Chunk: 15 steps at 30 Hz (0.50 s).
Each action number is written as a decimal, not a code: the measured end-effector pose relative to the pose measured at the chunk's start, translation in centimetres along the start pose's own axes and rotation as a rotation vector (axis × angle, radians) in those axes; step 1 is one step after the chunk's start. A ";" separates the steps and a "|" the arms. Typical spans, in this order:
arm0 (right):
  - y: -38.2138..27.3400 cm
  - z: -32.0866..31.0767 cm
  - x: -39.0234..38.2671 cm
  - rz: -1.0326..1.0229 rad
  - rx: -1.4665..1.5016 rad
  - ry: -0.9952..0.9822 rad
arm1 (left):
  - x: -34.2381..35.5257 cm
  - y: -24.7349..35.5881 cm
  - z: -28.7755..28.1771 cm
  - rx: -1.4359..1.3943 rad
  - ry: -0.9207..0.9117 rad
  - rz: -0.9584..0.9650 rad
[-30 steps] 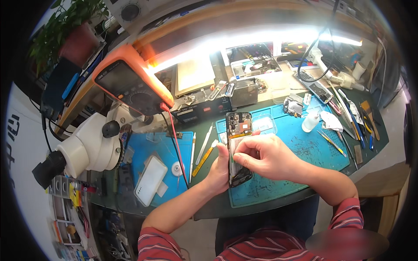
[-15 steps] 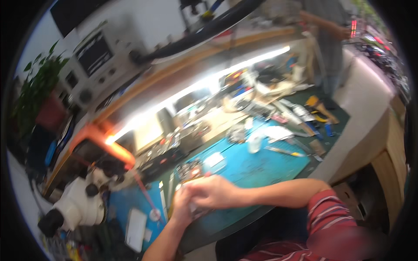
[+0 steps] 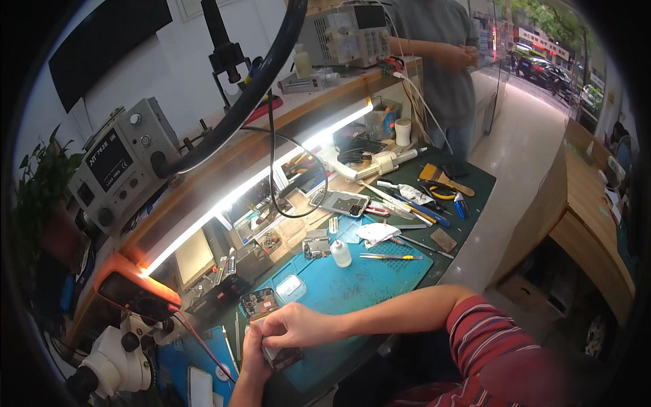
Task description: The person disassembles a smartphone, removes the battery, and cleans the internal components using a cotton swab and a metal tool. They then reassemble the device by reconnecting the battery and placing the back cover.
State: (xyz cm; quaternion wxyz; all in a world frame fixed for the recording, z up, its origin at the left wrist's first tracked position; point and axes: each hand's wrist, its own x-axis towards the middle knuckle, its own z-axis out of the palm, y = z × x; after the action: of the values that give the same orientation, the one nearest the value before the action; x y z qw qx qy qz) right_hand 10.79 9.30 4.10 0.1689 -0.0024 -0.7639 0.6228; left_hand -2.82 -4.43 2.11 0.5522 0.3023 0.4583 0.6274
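Note:
My two hands meet at the near edge of the blue work mat. My left hand is closed round the side of a dark flat phone part, largely hidden by my fingers. Bent over its upper edge is my right hand, its thumb and fingers pinched together against the part. Just beyond the hands lies an opened phone with its inner parts showing; whether it is joined to the held part cannot be seen. Beside it rests a small clear-lidded box.
A white bottle, tweezers and a metal phone frame lie farther back. Pliers and other tools crowd the right. At left stand a microscope and an orange multimeter. Behind the shelf stands a person.
The view has swung and sharpened, so the bench sits differently in the picture. My hands stay together on the phone part, with the right hand's fingers now plainly pinched.

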 end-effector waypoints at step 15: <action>0.9 0.0 0.2 -0.051 0.191 -0.060 | -0.4 -1.0 -0.4 0.069 0.107 -0.143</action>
State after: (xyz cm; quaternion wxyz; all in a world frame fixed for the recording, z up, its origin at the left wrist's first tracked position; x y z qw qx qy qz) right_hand 10.39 9.58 3.34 0.1612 0.0520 -0.7055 0.6881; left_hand -2.69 -4.96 1.04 0.5596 0.2537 0.5291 0.5854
